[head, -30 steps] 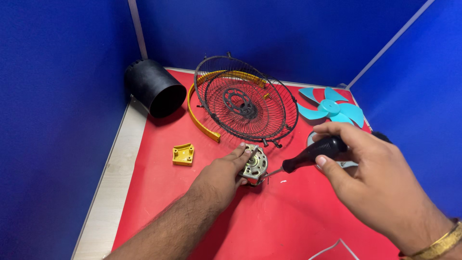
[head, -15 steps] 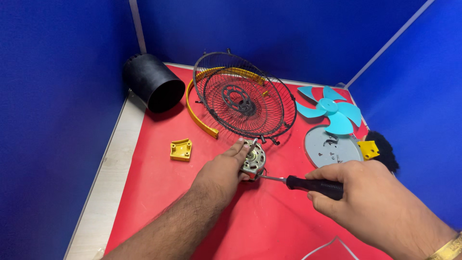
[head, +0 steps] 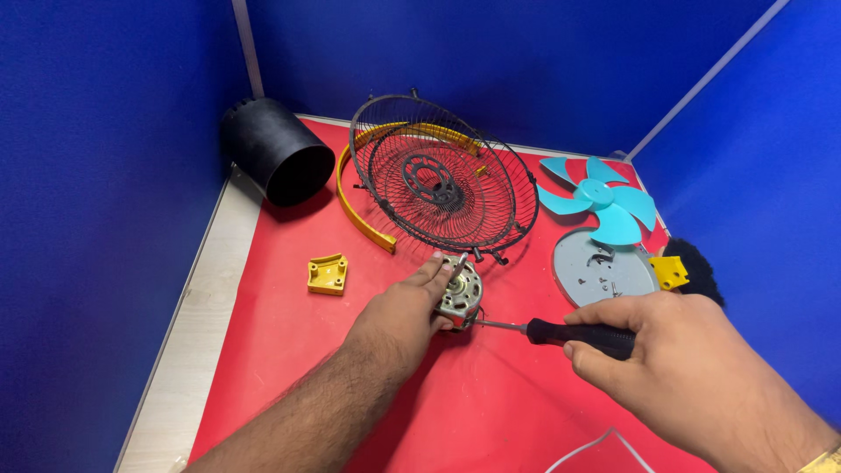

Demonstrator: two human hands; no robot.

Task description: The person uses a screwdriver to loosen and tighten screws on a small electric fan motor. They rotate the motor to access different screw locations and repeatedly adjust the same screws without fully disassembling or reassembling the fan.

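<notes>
Red mat (head: pixel 289 350) covers a pale wooden tabletop (head: pixel 188 350) hemmed in by blue partition walls (head: pixel 96 175). Near its middle the left hand (head: pixel 399 320) has fingers clamped on a small fan motor (head: pixel 461 293); the right hand (head: pixel 692 368) grips a black-handled screwdriver (head: pixel 569 334), tip touching the motor. Behind lie wire fan guards (head: pixel 447 180), a teal fan blade (head: pixel 600 201), a black cylinder (head: pixel 276 149) and a yellow bracket (head: pixel 328 273)

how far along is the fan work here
Already apart: wire grille, blue blade, grey disc and yellow bracket lie loose on the red mat. In hand: left hand steadies the motor while right hand applies a screwdriver. Left: the motor itself.
</notes>
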